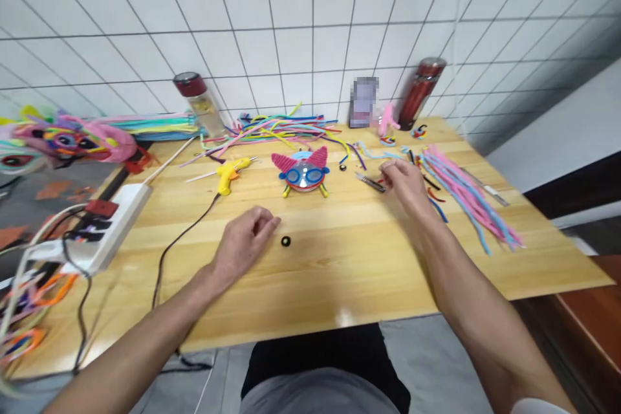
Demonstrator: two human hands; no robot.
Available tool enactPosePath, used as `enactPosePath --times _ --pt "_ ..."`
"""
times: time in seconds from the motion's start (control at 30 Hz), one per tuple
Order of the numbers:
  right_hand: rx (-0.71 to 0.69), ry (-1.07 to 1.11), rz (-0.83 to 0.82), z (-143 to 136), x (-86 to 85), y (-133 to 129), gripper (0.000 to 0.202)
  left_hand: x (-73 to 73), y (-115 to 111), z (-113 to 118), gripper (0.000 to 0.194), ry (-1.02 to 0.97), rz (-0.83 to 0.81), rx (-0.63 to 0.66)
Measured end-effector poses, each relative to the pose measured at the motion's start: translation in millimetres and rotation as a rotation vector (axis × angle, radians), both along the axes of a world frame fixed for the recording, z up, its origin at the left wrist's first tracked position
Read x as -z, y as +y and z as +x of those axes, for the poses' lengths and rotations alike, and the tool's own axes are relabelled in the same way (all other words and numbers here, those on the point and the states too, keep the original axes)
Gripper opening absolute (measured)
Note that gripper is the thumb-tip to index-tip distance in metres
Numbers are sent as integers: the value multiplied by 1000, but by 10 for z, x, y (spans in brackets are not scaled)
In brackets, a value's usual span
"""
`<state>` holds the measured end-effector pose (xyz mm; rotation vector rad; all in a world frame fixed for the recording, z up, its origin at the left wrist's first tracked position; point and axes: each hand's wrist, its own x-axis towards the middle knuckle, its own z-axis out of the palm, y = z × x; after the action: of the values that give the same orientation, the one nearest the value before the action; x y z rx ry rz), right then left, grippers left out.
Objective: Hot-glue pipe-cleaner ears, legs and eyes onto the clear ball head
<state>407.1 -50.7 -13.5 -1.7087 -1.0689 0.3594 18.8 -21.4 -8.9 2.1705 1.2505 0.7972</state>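
My left hand (245, 236) rests on the table with its fingers curled in, and nothing shows in them. Just right of its thumb lies a small black coil (286, 241) with a pale centre. Farther right, my right hand (403, 182) has its fingertips pinched together low over the table; whatever they hold is too small to make out. Small snips or scissors (371, 182) lie beside those fingertips. Between and beyond my hands stands a pipe-cleaner figure (304, 174) with pink ears and blue glasses-like rings. A second black coil (343, 167) lies to its right.
A yellow glue gun (228, 176) lies at left, its cord trailing towards me. Beyond it are a power strip (121, 226), a glass bottle (204, 103) and loose pipe cleaners (281, 129). At right are a red flask (422, 94), a phone (363, 102) and pink-blue pipe cleaners (466, 194).
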Motion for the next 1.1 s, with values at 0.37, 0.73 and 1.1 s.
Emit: enactPosePath --times 0.37,0.73,1.1 --pt "368 -416 -289 1259 -582 388 18 296 95 33 50 -85 -312 34" --pt "96 -970 -754 1112 -156 998 38 348 45 -12 50 -7 -351 70" --pt "97 -1108 -879 1069 31 1279 43 472 45 -63 43 -42 -241 167"
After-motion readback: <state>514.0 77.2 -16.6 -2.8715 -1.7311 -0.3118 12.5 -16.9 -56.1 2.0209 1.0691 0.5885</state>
